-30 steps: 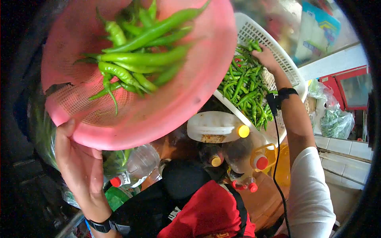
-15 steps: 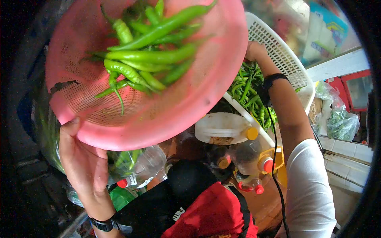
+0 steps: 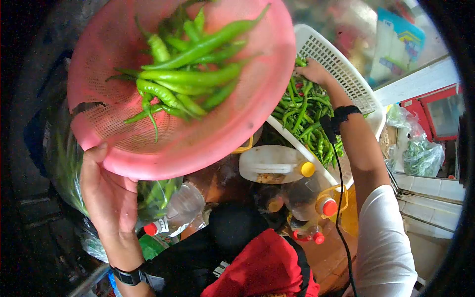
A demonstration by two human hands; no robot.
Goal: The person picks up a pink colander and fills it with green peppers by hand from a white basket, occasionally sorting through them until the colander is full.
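Note:
My left hand [image 3: 110, 190] grips the lower left rim of a pink mesh colander [image 3: 198, 161], thumb on the inside and fingers underneath. The colander is tilted towards me, its wall torn at the left, and a small heap of long green chillies [image 3: 190, 76] lies in it. My right hand [image 3: 316, 73] reaches into a white plastic basket [image 3: 346, 62] by its far side, the fingers curled. A green chilli shows right at its fingertips, and the colander's edge is close beside them. Many thinner green chillies [image 3: 309, 114] fill the basket below that hand.
Below the basket stand a whitish jug with a yellow cap [image 3: 308, 170] and several clear bottles, one with a red cap [image 3: 328, 206]. Bagged greens [image 3: 158, 195] and an empty-looking clear bottle [image 3: 185, 203] are at lower left. A black cable [image 3: 341, 218] hangs from my right wrist.
The colander has shifted slightly up, with my left hand still on its rim. My right hand, partly hidden behind the colander before, now shows more fully over the chillies in the basket.

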